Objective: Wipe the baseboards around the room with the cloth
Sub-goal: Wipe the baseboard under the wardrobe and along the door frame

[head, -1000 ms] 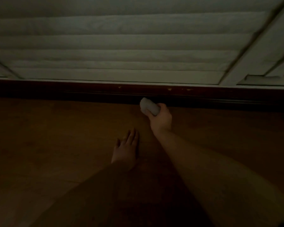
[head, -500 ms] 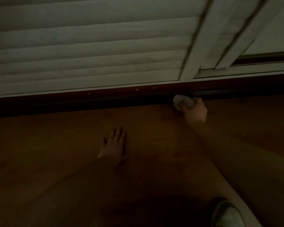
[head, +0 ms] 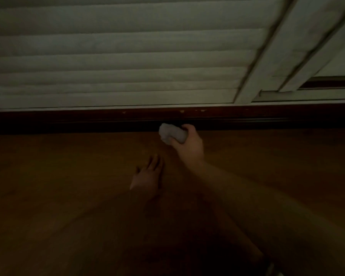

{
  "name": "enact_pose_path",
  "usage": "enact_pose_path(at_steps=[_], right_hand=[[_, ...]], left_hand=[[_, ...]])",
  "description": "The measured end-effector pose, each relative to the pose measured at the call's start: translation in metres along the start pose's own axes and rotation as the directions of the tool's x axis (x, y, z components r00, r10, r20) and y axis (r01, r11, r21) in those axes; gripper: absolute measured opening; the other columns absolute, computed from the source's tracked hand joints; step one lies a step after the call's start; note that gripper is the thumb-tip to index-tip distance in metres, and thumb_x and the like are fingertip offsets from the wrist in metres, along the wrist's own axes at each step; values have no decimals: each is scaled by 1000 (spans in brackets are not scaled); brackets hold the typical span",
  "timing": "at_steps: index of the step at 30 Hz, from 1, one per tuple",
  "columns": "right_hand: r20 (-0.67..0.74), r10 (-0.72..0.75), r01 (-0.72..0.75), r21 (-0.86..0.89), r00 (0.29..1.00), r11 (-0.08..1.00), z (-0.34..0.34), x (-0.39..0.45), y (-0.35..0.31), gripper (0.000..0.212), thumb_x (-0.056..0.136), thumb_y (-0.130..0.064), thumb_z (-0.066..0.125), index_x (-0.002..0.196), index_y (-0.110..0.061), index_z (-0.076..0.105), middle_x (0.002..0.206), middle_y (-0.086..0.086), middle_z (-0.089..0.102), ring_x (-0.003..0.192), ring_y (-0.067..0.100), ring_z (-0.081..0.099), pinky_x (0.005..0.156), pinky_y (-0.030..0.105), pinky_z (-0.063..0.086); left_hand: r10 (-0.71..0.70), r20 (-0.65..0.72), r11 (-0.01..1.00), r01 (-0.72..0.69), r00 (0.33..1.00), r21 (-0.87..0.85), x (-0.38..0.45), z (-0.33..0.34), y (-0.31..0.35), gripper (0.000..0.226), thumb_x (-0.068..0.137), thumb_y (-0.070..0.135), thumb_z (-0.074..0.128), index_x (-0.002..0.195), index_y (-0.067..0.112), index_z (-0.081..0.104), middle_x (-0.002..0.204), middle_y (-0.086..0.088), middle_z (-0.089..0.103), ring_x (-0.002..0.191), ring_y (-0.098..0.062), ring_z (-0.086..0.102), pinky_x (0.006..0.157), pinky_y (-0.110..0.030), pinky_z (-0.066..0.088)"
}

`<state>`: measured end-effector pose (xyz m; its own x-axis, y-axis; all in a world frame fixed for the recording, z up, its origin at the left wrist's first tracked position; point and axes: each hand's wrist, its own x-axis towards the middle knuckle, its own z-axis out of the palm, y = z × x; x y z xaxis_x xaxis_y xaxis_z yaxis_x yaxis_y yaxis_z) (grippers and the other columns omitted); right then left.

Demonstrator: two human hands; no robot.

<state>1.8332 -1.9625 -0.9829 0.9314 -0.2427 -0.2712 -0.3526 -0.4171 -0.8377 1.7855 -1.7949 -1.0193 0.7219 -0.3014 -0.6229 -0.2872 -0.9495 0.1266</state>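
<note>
The room is dim. A dark reddish-brown baseboard (head: 88, 119) runs across the view where the wall meets the floor. My right hand (head: 189, 143) grips a small bunched pale cloth (head: 171, 133) and holds it against the lower edge of the baseboard, near the middle of the view. My left hand (head: 147, 174) lies flat on the wooden floor with its fingers straight, a little in front of and to the left of the right hand.
Above the baseboard stands a white louvred door panel (head: 118, 56), with a white frame post (head: 267, 50) at its right. The brown wooden floor (head: 58, 186) fills the lower half of the view. My forearms reach in from the bottom.
My right hand swept the cloth to the right along the baseboard and has come back to the left. The left hand stays flat on the floor.
</note>
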Motion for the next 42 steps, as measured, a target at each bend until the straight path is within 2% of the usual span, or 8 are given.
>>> enact_pose_path(at_steps=[5,9,16,21,28,33,38,42], right_hand=[[48,-26,22,78,998,997,52,0,-30,59,84,-30,77,133,-12,50,127,7,59,116,20,56,94,33,50],[-40,-18,21,78,999,997,48,15,-20,59,85,-32,76,133,-11,50,126,8,60,114,21,57,95,35,49],[-139,1,-11,-68,990,998,-7,28,26,61,85,-37,75,135,-14,48,129,6,57,117,20,55,90,27,43],[-261,66,-97,-106,963,990,-73,31,56,55,84,-30,76,130,-13,51,127,10,58,115,25,57,90,31,45],[-344,92,-163,-186,935,969,-143,40,75,49,82,-25,76,124,-11,54,123,14,60,112,31,58,90,37,48],[-503,178,-254,-86,846,963,-163,36,85,49,85,-26,73,126,-9,52,128,14,55,116,31,55,93,36,44],[-609,223,-284,-5,761,959,-155,36,74,53,91,-20,66,139,-11,47,135,16,46,119,33,51,99,36,41],[-586,239,-261,49,774,964,-125,36,53,54,93,-19,64,143,-15,45,135,15,42,117,30,50,95,25,36]], left_hand=[[7,23,1000,-7,1000,-22,0,3,-2,105,87,53,64,158,26,-8,164,4,-20,150,-19,-18,119,-57,5],[5,-8,1000,-5,1000,-15,4,10,-7,112,83,60,65,157,26,-13,162,5,-24,150,-18,-18,119,-56,7],[3,-49,1000,-2,999,18,7,13,-10,117,78,66,66,157,28,-11,163,7,-21,151,-18,-12,119,-52,9],[28,-92,995,-19,995,103,11,12,-7,117,77,68,66,157,28,-10,165,1,-15,152,-24,-10,120,-50,10],[87,-20,990,-84,996,116,17,8,-7,123,78,64,68,155,24,-19,160,-2,-30,148,-23,-24,122,-47,0],[89,-25,987,-84,996,136,17,7,-8,124,77,65,69,155,25,-18,161,-1,-28,149,-24,-21,122,-47,2],[97,-50,988,-90,994,122,19,9,-9,124,75,67,69,155,26,-16,162,-1,-25,150,-22,-19,121,-46,3],[95,-50,989,-89,994,116,20,9,-9,124,75,68,68,156,27,-16,162,1,-26,150,-22,-19,121,-47,5]])
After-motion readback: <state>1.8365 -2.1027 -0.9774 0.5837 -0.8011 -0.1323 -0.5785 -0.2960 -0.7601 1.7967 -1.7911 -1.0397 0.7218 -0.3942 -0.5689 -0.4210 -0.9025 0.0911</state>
